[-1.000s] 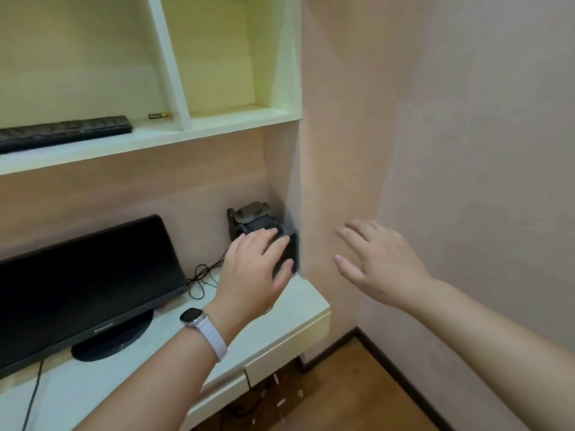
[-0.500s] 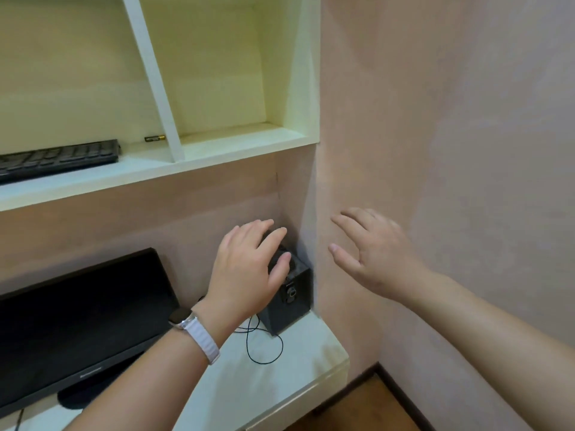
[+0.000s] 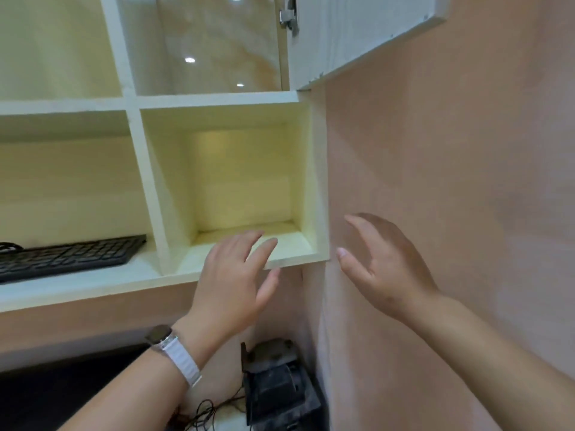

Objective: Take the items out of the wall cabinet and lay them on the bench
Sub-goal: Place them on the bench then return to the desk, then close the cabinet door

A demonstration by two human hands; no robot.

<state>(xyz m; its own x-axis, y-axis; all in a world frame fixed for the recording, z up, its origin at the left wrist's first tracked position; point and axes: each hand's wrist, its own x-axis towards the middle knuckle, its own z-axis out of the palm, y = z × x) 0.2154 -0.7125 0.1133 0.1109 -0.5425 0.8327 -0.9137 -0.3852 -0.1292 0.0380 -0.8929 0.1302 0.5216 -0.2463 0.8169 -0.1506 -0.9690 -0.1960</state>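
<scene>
Pink painted wall (image 3: 435, 181) to the right, cream-white open wall cabinet (image 3: 145, 181) ahead. On its lower shelf: flat black computer keyboard (image 3: 68, 256), long axis left-right, well left of both hands. So left hand (image 3: 230, 284) is nearer; right hand (image 3: 385, 269) is by the wall. Both spread, holding nothing. The glass-fronted compartment (image 3: 211, 42) above is all reflections, can't tell contents.

bright, warm indoor light. three small lamp reflections glare on the glossy panel (image 3: 214, 42) at 12 o'clock. the open cubby (image 3: 245, 181) glows yellow at its back, shaded under its top. the black device (image 3: 277, 384) at 6 o'clock lies dim. wide-angle bending slants the edges; everything looks slightly soft.
</scene>
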